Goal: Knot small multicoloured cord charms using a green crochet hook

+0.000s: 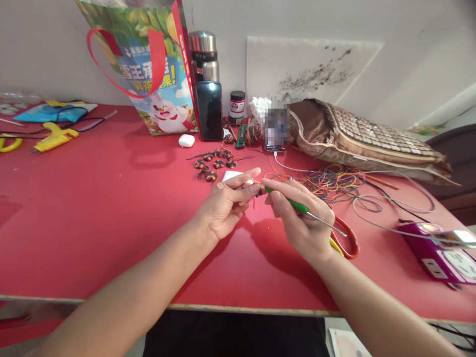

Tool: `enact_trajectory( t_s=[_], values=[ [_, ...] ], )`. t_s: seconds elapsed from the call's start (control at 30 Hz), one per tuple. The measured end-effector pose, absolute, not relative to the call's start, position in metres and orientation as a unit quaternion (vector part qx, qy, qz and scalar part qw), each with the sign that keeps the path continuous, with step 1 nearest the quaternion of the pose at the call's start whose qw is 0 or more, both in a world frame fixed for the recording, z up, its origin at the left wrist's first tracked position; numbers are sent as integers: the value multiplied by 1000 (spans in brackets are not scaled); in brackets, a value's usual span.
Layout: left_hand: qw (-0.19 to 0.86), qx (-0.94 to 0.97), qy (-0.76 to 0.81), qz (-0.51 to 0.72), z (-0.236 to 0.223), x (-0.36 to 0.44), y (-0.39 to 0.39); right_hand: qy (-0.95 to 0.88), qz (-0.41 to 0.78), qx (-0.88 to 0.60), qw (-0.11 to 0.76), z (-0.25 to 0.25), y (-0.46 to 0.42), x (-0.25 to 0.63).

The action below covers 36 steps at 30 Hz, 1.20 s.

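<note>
Over the red table (92, 208), my left hand (226, 203) pinches a small piece of multicoloured yarn work (256, 187) between thumb and forefinger. My right hand (303, 220) grips a green-handled crochet hook (293, 205), its tip meeting the yarn piece at my left fingertips and its metal end pointing right. Several small finished crocheted flowers (215, 165) lie just beyond my hands. A tangle of multicoloured yarn (332, 179) sits to the right of them.
A printed shopping bag (148, 64), steel flask (204, 54), dark phone (209, 110), small jar (237, 106), earbud case (186, 141) and cushion (364, 139) line the back. Orange-handled scissors (349, 243) lie under my right hand. A purple power strip (439, 253) with cables sits right; a yellow glue gun (55, 136) left.
</note>
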<state>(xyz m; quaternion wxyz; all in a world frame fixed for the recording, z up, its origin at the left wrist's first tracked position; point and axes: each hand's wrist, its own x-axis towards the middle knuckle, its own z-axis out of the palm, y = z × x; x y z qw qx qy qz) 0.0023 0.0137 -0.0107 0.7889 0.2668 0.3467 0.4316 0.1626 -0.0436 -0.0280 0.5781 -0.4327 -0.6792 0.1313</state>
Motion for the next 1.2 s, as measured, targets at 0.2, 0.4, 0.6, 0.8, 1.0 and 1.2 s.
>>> enact_trajectory(
  t_s=[0.2, 0.4, 0.6, 0.8, 1.0, 1.2],
  values=[
    [745, 290, 378, 466, -13, 6, 9, -689, 107, -435, 570, -28, -42, 158],
    [728, 308, 381, 479, -11, 7, 5, -708, 75, -420, 563, -26, -42, 158],
    [746, 323, 373, 447, -9, 1, 11, -699, 135, -434, 553, -26, -39, 168],
    [747, 310, 386, 444, -9, 1, 12, -696, 118, -436, 558, -27, -39, 164],
    [751, 291, 385, 450, -10, 4, 9, -712, 57, -415, 564, -30, -40, 158],
    [750, 309, 367, 455, -5, 2, 9, -729, 78, -391, 557, -27, -39, 164]
  ],
)
